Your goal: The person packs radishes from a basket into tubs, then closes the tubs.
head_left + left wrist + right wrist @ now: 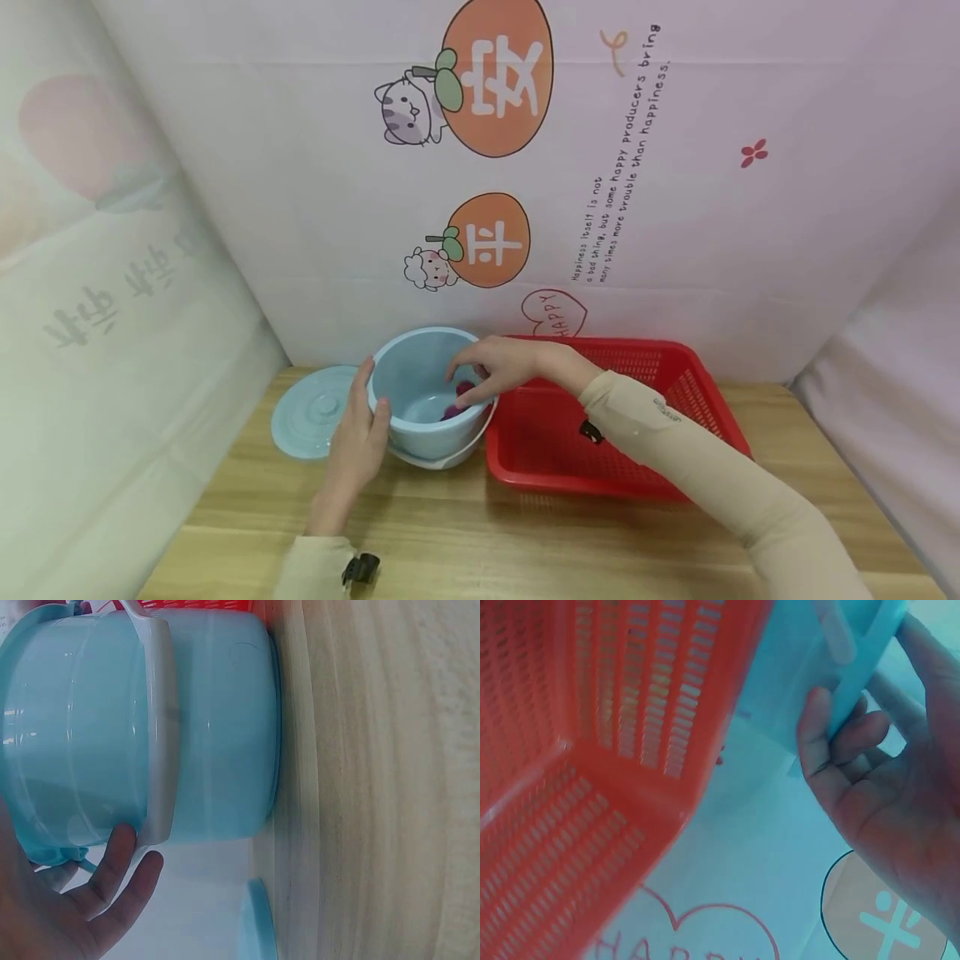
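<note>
A light blue bucket (408, 375) with a white handle (160, 727) stands on the table. My left hand (360, 442) rests against the bucket's left side, fingers extended; in the left wrist view a fingertip touches its outer wall near the handle. My right hand (510, 367) reaches over the bucket's right rim, with thumb and forefinger bent inside and apart. Just below those fingertips lie small purple-red things (452, 412), partly hidden, their kind unclear. In the right wrist view some fingers (815, 727) curl outside the rim, with nothing visible in them.
Right of the bucket, close beside it, stands a red slotted plastic basket (585, 482). A round light blue lid (311, 412) lies on the left. Behind everything hangs a printed white cloth (337, 233), and the wooden table (450, 533) extends in front.
</note>
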Motion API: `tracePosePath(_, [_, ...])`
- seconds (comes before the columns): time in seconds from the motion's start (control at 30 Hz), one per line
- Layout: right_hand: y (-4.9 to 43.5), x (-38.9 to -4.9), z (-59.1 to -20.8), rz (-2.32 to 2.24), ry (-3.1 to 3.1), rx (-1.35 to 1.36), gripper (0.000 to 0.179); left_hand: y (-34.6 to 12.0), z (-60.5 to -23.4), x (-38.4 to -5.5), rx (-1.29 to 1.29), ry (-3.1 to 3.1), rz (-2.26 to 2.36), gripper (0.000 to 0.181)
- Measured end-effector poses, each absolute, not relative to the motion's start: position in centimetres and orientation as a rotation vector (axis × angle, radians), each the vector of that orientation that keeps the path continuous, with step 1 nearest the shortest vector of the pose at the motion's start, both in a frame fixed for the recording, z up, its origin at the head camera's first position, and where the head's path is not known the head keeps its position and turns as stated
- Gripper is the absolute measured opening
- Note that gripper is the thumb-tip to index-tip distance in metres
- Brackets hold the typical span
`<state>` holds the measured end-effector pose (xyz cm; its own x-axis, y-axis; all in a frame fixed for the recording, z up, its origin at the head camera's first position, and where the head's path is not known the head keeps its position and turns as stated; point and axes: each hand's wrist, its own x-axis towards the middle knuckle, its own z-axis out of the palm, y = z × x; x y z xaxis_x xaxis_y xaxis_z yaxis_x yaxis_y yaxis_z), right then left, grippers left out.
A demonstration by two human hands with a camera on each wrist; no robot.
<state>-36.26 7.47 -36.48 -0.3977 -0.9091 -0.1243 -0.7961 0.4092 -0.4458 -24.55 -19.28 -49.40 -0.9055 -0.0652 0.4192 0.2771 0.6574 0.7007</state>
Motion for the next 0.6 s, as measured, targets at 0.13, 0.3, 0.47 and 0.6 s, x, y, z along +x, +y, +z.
tracePosePath(0.13, [7.6, -34.2, -35.2, -0.488, 2.359, -1.371, 0.049, -19.7, -49.3, -24.2, -0.151, -2.474, -1.147, 0.063])
tracePosePath(0.3, [8.0, -29.7, -32.6, -0.715, 2.316, -1.440, 0.037, -20.1, -49.3, -24.1, -0.138, -2.483, -1.169, 0.063])
tracePosePath(0.47, [7.9, -25.7, -32.1, -0.944, 2.212, -1.556, 0.028, -19.6, -49.2, -24.4, -0.130, -2.510, -1.212, 0.063])
tracePosePath(0.6, [5.7, -24.2, -34.7, -1.147, 2.098, -1.621, 0.019, -19.3, -49.5, -24.6, -0.144, -2.498, -1.210, 0.063])
